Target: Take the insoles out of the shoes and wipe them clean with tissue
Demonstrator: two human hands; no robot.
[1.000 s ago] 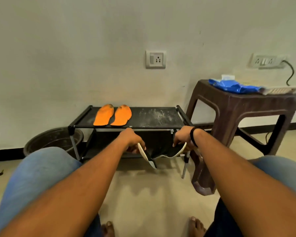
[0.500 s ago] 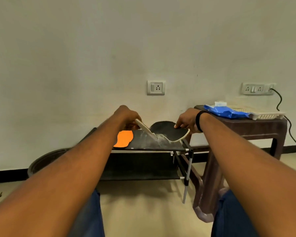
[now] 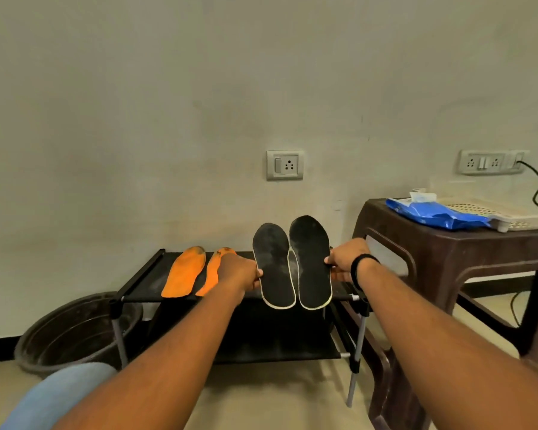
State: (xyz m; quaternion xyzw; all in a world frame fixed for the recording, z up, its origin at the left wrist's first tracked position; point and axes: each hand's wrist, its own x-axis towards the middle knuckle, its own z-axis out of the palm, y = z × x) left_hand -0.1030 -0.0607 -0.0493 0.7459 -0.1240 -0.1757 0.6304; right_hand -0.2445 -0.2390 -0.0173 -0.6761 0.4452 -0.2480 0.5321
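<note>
Black and dusty, two insoles stand side by side at the centre of the frame, one in each hand. The left hand (image 3: pixel 241 273) pinches the outer edge of the left black insole (image 3: pixel 274 265), its fingers (image 3: pixel 258 273) curled round the rim. The right hand (image 3: pixel 343 263) grips the outer edge of the right black insole (image 3: pixel 312 262) in the same way, thumb on the face. Both insoles are held upright with toes pointing up and heels down, their inner edges almost touching. Each has a dark fabric face marked with pale grey smudges, heaviest around the forefoot, and a thin cream border along the lower rim. A black band circles the right wrist.

Behind the hands, a low black shoe rack (image 3: pixel 137 282) stands against the wall. On its top shelf, left of centre, lie two orange insoles (image 3: pixel 184 273), flat and close together, with darker staining at the toe ends. A dark round tub (image 3: pixel 69 332) sits on the floor at the lower left, beside the rack. At the right of the frame, a brown plastic stool (image 3: pixel 466 252) carries a blue tissue packet (image 3: pixel 432 212) with white tissue showing at its opening, and a cream perforated tray (image 3: pixel 510 214) just beside it.
</note>
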